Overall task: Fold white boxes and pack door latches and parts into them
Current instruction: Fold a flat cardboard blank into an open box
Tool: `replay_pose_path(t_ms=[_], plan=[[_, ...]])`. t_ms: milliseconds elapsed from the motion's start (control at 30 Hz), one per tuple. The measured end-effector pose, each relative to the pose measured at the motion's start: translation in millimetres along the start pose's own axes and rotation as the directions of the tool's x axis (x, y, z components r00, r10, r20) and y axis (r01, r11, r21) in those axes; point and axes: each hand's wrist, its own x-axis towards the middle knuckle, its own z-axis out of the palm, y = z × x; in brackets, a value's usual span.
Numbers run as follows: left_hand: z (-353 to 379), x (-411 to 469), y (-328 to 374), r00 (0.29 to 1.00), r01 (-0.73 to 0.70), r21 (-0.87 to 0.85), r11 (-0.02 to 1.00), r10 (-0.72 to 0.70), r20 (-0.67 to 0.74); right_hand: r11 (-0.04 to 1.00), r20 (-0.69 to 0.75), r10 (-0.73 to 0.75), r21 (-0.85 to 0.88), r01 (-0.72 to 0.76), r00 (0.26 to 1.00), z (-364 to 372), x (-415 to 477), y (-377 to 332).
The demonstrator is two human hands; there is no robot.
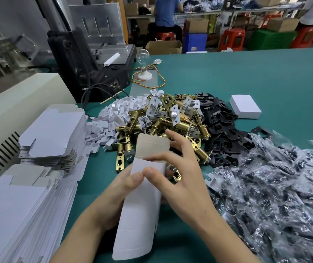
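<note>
Holding a flat white box [140, 205] over the green table [246, 73], just in front of the pile of gold door latches [171, 118], the left hand [117, 190] grips it from under, thumb on top. The right hand [182, 173] nips its top layer near the open end, other fingers spread. It looks light, thin and bendy, so I think soft holds at the edges and fold lines work best, because a hard squeeze could crease it.

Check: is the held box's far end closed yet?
No: the far flap of the white box stands open, its grey inner side showing.
</note>
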Motion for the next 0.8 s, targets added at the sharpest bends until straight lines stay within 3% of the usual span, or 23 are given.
replay_pose_path(t_ms=[67, 133, 267, 400, 533, 633, 800], plan=[[-9, -6, -6, 0.998, 0.05, -0.037, 0.998, -0.051, -0.047, 0.998, -0.045, -0.027, 0.051, 0.029, 0.999, -1, 2, 2], [-16, -6, -10, 0.994, 0.02, -0.074, 0.997, -0.027, -0.101, 0.987, -0.046, 0.045, 0.158, -0.037, 0.998, -2, 4, 6], [-14, 2, -11, 0.965, -0.035, -0.112, 0.993, 0.005, -0.261, 0.897, 0.076, 0.279, 0.335, -0.288, 0.957, -1, 6, 12], [-14, 5, -14, 0.934, -0.086, -0.078, 0.993, 0.053, -0.354, 0.837, 0.18, 0.334, 0.394, -0.379, 0.925, -2, 6, 17], [-13, 6, -15, 0.909, -0.137, 0.01, 0.991, 0.129, -0.396, 0.847, 0.177, 0.3, 0.402, -0.347, 0.937, -1, 5, 16], [-15, 8, -17, 0.893, -0.142, 0.109, 0.984, 0.175, -0.415, 0.892, 0.107, 0.273, 0.344, -0.293, 0.956, 1, 4, 17], [-14, 5, -17, 0.925, -0.072, 0.188, 0.98, 0.136, -0.355, 0.893, -0.055, 0.307, 0.362, -0.268, 0.95, -4, 8, 22]])
